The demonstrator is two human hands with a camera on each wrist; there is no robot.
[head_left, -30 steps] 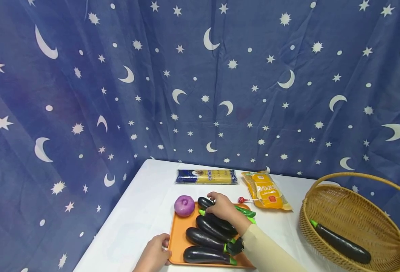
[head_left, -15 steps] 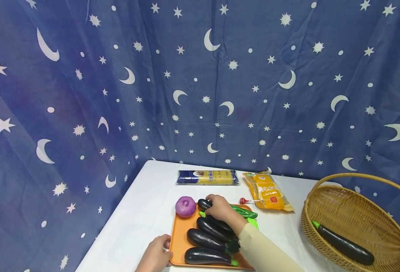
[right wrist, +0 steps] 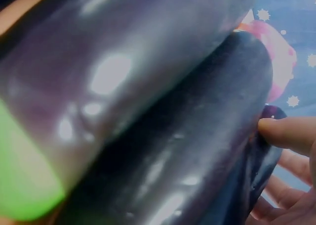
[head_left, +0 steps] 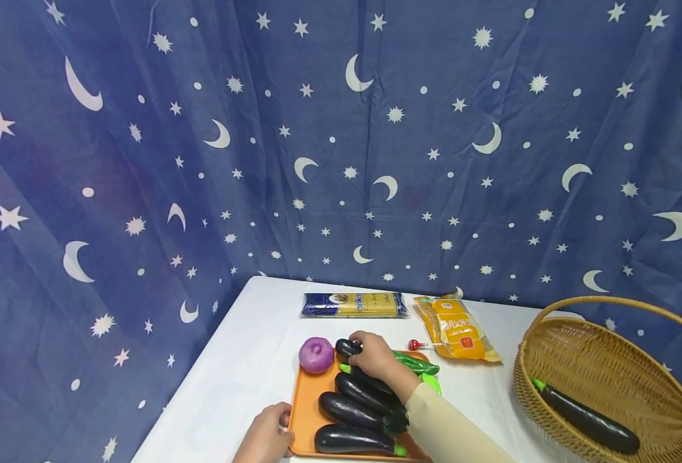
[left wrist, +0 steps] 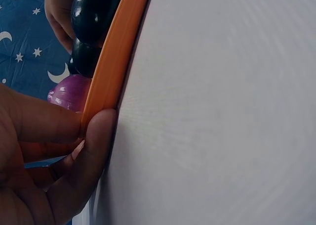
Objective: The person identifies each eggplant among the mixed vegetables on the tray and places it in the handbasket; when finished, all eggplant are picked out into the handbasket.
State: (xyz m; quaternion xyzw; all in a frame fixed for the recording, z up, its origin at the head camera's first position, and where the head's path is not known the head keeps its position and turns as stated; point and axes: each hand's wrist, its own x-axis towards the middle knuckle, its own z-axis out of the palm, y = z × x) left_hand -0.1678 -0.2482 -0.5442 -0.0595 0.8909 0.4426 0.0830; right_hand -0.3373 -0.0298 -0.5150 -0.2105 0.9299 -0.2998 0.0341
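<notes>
My left hand (head_left: 264, 435) pinches the left edge of an orange tray (head_left: 304, 406). Thumb and fingers meet around its rim (left wrist: 112, 62) in the left wrist view. At the tray's far side, my right hand (head_left: 374, 357) holds a dark eggplant (head_left: 347, 348), thumb on one side and fingers on the other in the right wrist view. That hand partly hides it. Several more glossy eggplants (head_left: 349, 410) lie side by side nearer the front. A purple onion (head_left: 316, 355) sits at the far left corner; green peppers (head_left: 419, 364) lie beyond the right hand.
A wicker basket (head_left: 607, 347) with an arched handle stands at the right, one eggplant (head_left: 587, 417) inside. Behind the tray lie a pasta packet (head_left: 355, 305), an orange food bag (head_left: 458, 328) and a red lollipop (head_left: 415, 344). A starry blue curtain (head_left: 341, 141) hangs behind the table.
Over the last second my right hand has shifted slightly left and down, closing around the far eggplant. My left hand stays at the tray's edge. The head view has shifted slightly.
</notes>
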